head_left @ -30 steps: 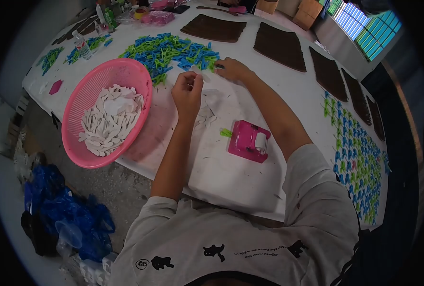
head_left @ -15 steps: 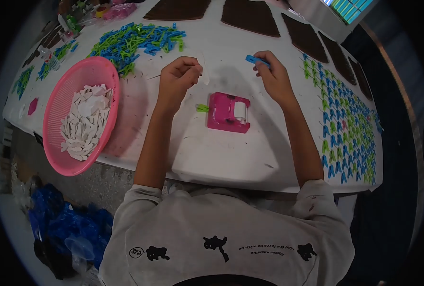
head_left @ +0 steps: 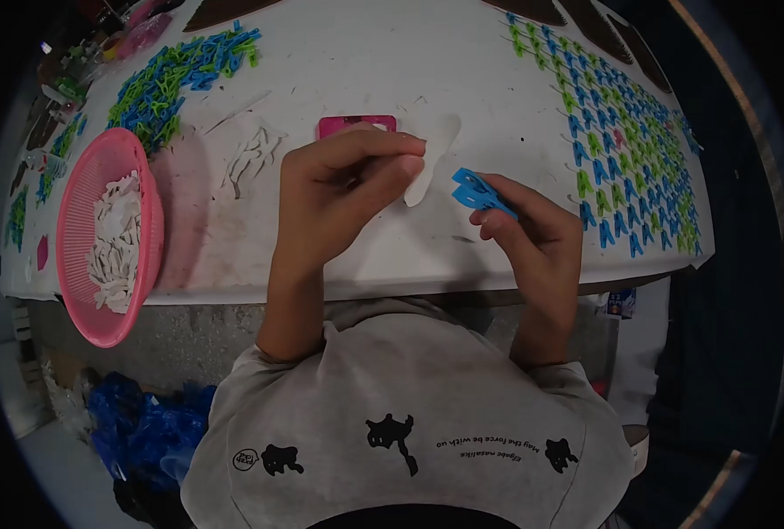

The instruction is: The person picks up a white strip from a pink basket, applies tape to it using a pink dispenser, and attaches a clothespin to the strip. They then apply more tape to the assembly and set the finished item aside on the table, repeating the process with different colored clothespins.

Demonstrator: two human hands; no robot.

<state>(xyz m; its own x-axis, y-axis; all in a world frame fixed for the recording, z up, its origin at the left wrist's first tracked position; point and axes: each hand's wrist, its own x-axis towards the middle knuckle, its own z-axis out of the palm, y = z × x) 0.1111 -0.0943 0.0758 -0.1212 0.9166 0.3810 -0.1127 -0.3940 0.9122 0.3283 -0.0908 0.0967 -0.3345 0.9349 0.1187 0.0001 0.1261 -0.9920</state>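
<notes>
With twelve o'clock straight ahead of me, my left hand was closed to a pinch, thumb against fingertips, on a flat white strip that slanted up toward one o'clock. My right hand was partly curled, gripping a blue plastic peg between thumb and fingers, its front end aimed at ten o'clock, near the strip but apart from it. Just beyond my left hand, at its twelve o'clock, a pink tape dispenser showed, partly hidden. A few white pieces lay between nine and ten o'clock from that hand. Farther out at nine stood a pink basket holding more such pieces; at ten, a blue-and-green peg heap; between two and three, rows of pegs on the white table.
</notes>
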